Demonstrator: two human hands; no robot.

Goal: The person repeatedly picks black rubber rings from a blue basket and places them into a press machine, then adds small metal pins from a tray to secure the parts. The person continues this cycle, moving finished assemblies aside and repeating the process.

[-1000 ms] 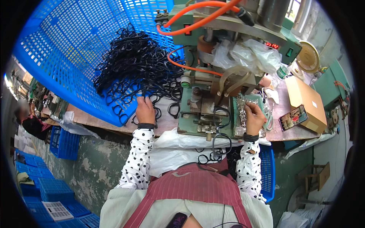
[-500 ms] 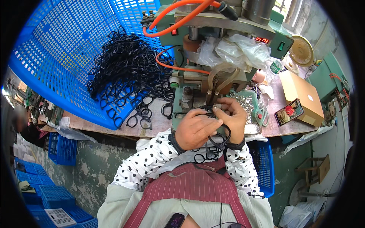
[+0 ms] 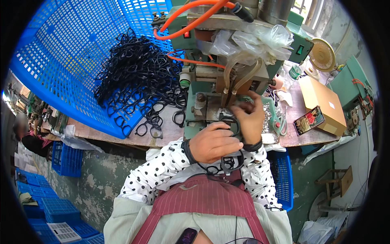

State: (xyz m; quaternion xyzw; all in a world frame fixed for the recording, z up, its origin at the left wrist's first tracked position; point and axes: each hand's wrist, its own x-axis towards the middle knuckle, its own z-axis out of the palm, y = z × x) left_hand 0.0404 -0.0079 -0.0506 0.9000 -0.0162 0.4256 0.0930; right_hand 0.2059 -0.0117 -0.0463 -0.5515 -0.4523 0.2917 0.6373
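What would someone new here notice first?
Probably the big tilted blue basket at upper left, with its tangled heap of black eyeglass-shaped frames. Next come the left hand and right hand, close together at the green machine near the middle, below a looping orange hose.

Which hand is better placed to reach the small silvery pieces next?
The right hand, I'd say: it is close beside the silvery pieces, while the left hand is farther from them.

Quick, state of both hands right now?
Left hand: fingers curled, apparently holding a black plastic eyeglass frame.
Right hand: fingers bent at the green-and-grey metal press; whether it grips anything cannot be told.
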